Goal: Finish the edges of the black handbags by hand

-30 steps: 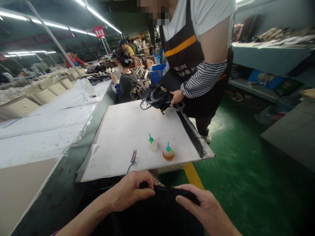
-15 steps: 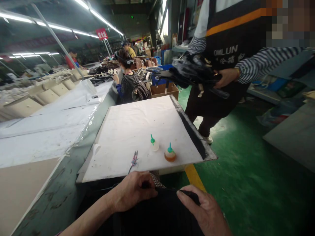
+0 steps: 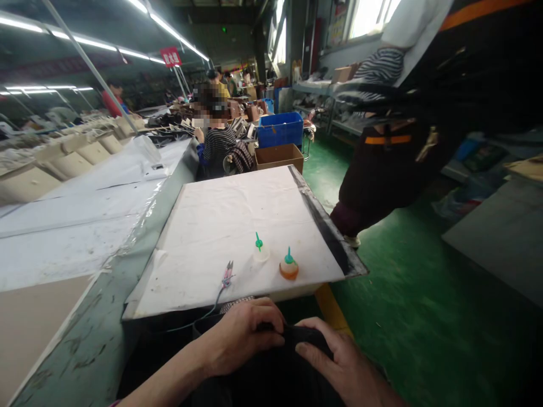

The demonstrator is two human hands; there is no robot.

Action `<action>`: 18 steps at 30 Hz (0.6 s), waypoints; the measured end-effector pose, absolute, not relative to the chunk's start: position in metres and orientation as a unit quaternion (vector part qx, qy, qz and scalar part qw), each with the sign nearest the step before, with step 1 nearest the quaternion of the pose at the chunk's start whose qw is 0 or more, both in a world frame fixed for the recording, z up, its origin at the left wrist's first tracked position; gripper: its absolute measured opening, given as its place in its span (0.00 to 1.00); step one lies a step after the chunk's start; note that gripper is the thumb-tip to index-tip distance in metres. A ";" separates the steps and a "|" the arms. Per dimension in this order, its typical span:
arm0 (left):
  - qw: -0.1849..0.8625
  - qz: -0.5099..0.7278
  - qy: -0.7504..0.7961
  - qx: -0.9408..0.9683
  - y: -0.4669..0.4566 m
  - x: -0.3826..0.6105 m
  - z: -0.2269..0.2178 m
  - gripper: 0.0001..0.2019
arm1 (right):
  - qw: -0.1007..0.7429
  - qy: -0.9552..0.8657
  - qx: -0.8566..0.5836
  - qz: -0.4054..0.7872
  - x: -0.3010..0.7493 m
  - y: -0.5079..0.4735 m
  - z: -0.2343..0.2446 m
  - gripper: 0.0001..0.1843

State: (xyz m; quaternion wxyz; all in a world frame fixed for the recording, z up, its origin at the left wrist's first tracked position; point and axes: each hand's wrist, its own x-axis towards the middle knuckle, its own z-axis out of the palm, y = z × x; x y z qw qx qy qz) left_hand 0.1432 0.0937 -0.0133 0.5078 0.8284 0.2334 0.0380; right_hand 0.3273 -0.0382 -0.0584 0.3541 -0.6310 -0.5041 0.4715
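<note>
At the bottom of the head view, my left hand (image 3: 244,336) is closed on the top edge of a black fabric piece (image 3: 271,379) in my lap. My right hand (image 3: 335,362) grips the same black edge from the right, fingers curled over it. Just beyond them is a white work board (image 3: 224,226). On the board lie small thread snips (image 3: 228,274), a clear glue bottle with a green tip (image 3: 260,249) and an orange-filled glue bottle with a green tip (image 3: 289,265).
A person in a dark apron (image 3: 407,147) walks past at the right on the green floor, carrying dark bags. A long plastic-covered table (image 3: 80,209) runs along the left. Another seated worker (image 3: 216,141), a blue crate (image 3: 280,129) and a cardboard box (image 3: 279,156) are beyond the board.
The person in the apron lifted the black bags off the board's far edge and walked off to the right. My hands moved closer together on the black fabric.
</note>
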 end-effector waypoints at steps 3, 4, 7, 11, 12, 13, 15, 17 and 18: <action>0.578 0.043 0.203 0.789 0.094 0.143 -0.014 0.04 | 0.361 -0.501 -0.628 0.474 0.326 -0.039 -0.058 0.09; 0.594 0.045 0.199 0.778 0.094 0.142 -0.013 0.04 | 0.364 -0.500 -0.626 0.476 0.326 -0.039 -0.057 0.08; 0.620 0.056 0.192 0.758 0.093 0.139 -0.012 0.04 | 0.373 -0.499 -0.618 0.480 0.325 -0.038 -0.055 0.08; 0.616 0.046 0.170 0.768 0.091 0.137 -0.007 0.03 | 0.380 -0.502 -0.611 0.480 0.327 -0.038 -0.056 0.08; 0.607 0.043 0.174 0.774 0.091 0.137 -0.006 0.03 | 0.380 -0.502 -0.611 0.480 0.327 -0.039 -0.057 0.08; 0.597 0.041 0.182 0.780 0.092 0.137 -0.006 0.03 | 0.382 -0.501 -0.609 0.482 0.328 -0.039 -0.058 0.08; 0.575 0.044 0.209 0.790 0.093 0.138 -0.005 0.03 | 0.394 -0.496 -0.598 0.490 0.328 -0.040 -0.060 0.09; 0.555 0.052 0.242 0.794 0.093 0.139 -0.005 0.04 | 0.413 -0.489 -0.584 0.499 0.329 -0.041 -0.061 0.12; 0.549 0.055 0.257 0.793 0.092 0.140 -0.005 0.05 | 0.420 -0.485 -0.580 0.501 0.329 -0.041 -0.062 0.13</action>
